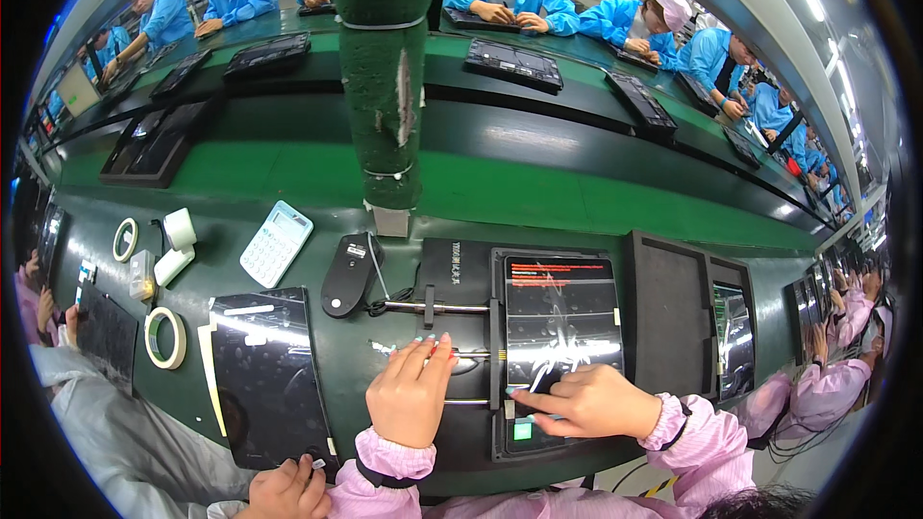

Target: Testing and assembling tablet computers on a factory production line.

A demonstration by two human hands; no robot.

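Because the right hand [586, 402] rests its index fingertip on the left border of the lit screen [562, 312], too firm a press there could mark the glossy surface or nudge it askew in the black fixture [496, 327], which sits near the middle of the worktop's [346, 370] near edge. That hand's index finger and thumb stand apart with nothing seen between them; a thumb drifting over the green square [522, 432] by the screen's near-left corner might cause an unwanted touch. Just left of the fixture, the left hand [411, 389] lies over the metal rods [466, 307], its fingers close together on something red; whether its grip is tight cannot be told. A fingertip could be pinched if a part beside those rods slid, and the mouse cable [396, 296], bunched near their left end, could snag. Another person's hand [288, 490] at the near edge touches the near corner of a dark panel [264, 365], so a careless pull might drag it against the worktop. Toward the worktop's right edge, a foam tray [668, 322] holds a glossy panel [734, 332] in its right-hand compartment. A black tray [135, 179] beyond the far-left corner carries dark panels, and a small clear box [142, 267] near the left edge contains something yellowish, too small to identify.
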